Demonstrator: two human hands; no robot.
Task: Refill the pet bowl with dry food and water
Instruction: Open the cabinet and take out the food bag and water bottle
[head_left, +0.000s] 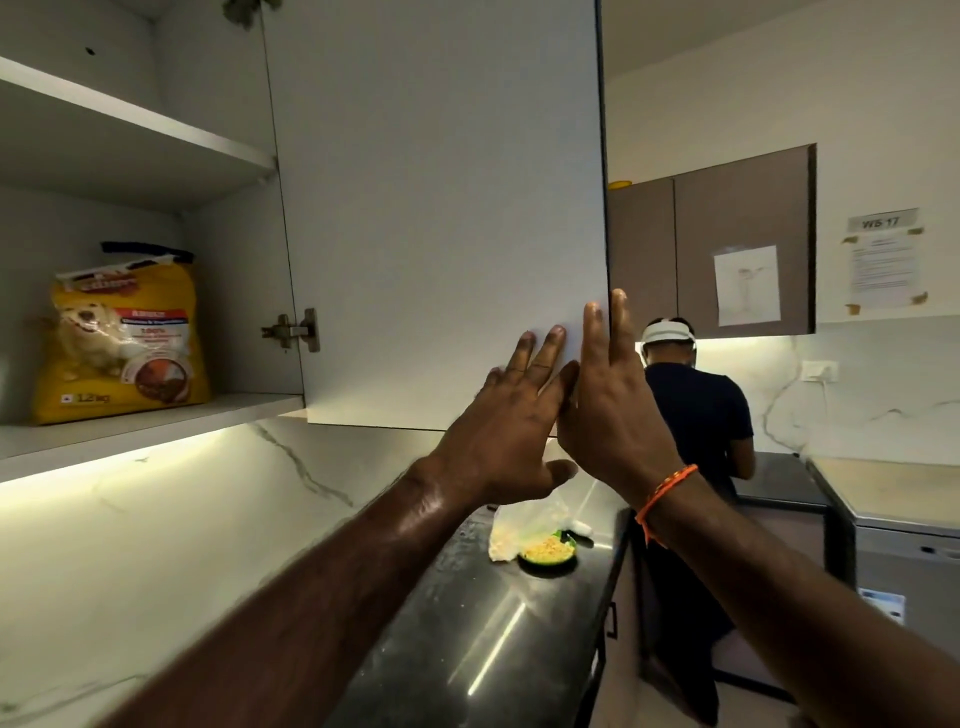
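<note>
A yellow bag of dry dog food (122, 332) stands upright on the lower shelf of an open wall cabinet at the left. The cabinet's white door (436, 208) swings out towards me. My left hand (511, 421) lies flat on the door's inner face near its lower corner, fingers straight. My right hand (608, 400), with an orange thread on the wrist, presses straight fingers against the door's free edge. Below on the dark counter sits a green pet bowl (548, 556) with pale dry food in it, a clear plastic bag (519, 530) touching its left side.
The dark glossy counter (467, 649) runs away under the cabinet, with a lit marble backsplash at left. Another person in a dark shirt (701, 415) stands with their back to me at the far counter. Brown wall cabinets (727, 244) hang beyond; a steel appliance (909, 561) stands at right.
</note>
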